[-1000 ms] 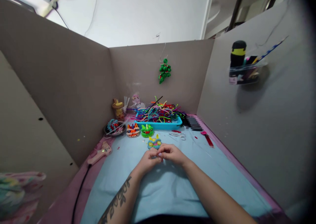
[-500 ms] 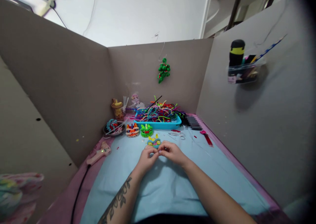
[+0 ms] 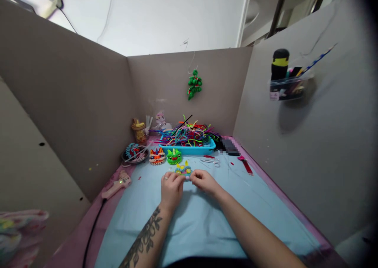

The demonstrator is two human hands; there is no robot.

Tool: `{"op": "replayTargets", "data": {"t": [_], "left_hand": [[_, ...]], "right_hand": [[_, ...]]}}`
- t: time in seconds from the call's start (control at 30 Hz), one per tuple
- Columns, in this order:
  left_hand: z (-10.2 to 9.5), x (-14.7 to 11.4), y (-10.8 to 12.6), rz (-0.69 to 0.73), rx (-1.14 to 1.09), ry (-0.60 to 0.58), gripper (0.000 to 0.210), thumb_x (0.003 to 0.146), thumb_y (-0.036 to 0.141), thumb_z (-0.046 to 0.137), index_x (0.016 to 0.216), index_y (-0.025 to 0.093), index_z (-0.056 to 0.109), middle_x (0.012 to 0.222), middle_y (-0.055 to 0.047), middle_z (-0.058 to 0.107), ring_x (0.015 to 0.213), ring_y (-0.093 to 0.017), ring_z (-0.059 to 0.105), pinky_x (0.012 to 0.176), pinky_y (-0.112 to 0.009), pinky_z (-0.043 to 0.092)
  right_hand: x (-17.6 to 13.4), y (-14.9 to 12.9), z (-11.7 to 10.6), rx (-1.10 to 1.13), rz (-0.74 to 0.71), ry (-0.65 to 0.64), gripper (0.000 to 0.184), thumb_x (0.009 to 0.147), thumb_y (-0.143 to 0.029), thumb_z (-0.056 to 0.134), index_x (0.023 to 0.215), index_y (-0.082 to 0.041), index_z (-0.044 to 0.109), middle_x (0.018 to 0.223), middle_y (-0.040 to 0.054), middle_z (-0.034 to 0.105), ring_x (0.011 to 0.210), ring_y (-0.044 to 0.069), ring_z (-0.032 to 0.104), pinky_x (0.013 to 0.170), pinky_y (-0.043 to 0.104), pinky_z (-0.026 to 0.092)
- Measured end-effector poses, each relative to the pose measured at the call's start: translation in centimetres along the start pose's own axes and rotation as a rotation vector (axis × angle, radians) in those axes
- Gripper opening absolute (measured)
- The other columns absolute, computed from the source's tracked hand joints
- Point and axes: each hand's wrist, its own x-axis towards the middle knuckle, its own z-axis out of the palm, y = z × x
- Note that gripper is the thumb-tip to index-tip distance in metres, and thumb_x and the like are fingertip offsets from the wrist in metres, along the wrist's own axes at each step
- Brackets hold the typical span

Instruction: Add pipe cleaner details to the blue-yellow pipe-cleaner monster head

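My left hand [image 3: 172, 188] is closed, its fingers bent forward and pinched at the tips. Close by on its right, my right hand [image 3: 206, 182] also pinches thumb against fingers. A tiny pale spot shows at the gap between the fingertips; whether it is a nail or a small piece I cannot tell. Just beyond the fingers sits a blue-and-yellow pipe-cleaner animal head [image 3: 183, 168], its lower part covered by my hands. Behind it are a green pipe-cleaner head [image 3: 174, 157] and an orange-and-white one [image 3: 156, 157].
A blue tray [image 3: 189, 150] heaped with pipe cleaners [image 3: 191, 136] stands at the back. Scissors [image 3: 211, 161] and a red-handled tool [image 3: 245, 165] lie right. A glue gun [image 3: 118, 185] with a cord and a dark bowl [image 3: 141, 157] are left. Grey panels surround the table.
My left hand has turned, its fingers now reaching further forward over the front of the blue-and-yellow head. The fingertips have parted slightly. My right hand has barely moved.
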Motion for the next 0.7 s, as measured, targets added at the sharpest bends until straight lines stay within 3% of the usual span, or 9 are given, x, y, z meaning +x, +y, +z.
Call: {"op": "replayTargets", "data": {"t": [0.17, 0.33, 0.53, 0.7], "left_hand": [[0.1, -0.2, 0.2, 0.062, 0.169, 0.032, 0.016, 0.081, 0.019, 0.056, 0.087, 0.027, 0.069, 0.082, -0.006, 0.067, 0.084, -0.022, 0.051, 0.076, -0.036, 0.031], [0.0, -0.3, 0.6, 0.072, 0.151, 0.002, 0.02, 0.08, 0.016, 0.056, 0.089, 0.029, 0.068, 0.073, -0.006, 0.063, 0.082, -0.023, 0.052, 0.074, -0.035, 0.03], [0.2, -0.1, 0.7, 0.058, 0.131, -0.019, 0.015, 0.082, 0.021, 0.055, 0.084, 0.028, 0.069, 0.065, -0.005, 0.061, 0.075, -0.022, 0.052, 0.072, -0.034, 0.031], [-0.1, 0.0, 0.7, 0.031, 0.064, 0.022, 0.015, 0.082, 0.025, 0.055, 0.091, 0.027, 0.067, 0.079, -0.005, 0.068, 0.087, -0.023, 0.054, 0.08, -0.036, 0.031]], "right_hand": [[-0.2, -0.7, 0.4, -0.195, -0.173, 0.113, 0.02, 0.073, -0.036, 0.062, 0.072, -0.016, 0.062, 0.064, 0.0001, 0.058, 0.058, 0.012, 0.05, 0.055, 0.023, 0.04], [-0.8, -1.3, 0.8, -0.459, -0.24, 0.146, 0.01, 0.073, -0.024, 0.062, 0.066, -0.018, 0.066, 0.064, 0.0018, 0.058, 0.061, 0.015, 0.053, 0.059, 0.026, 0.04], [-0.6, -0.6, 0.8, -0.457, -0.297, 0.164, 0.012, 0.075, -0.022, 0.059, 0.07, -0.021, 0.07, 0.067, 0.0024, 0.062, 0.066, 0.016, 0.057, 0.065, 0.028, 0.043], [-0.4, -0.6, 0.5, -0.383, -0.301, 0.23, 0.01, 0.075, -0.023, 0.061, 0.072, -0.02, 0.07, 0.069, 0.004, 0.064, 0.068, 0.017, 0.059, 0.067, 0.029, 0.045]]}}
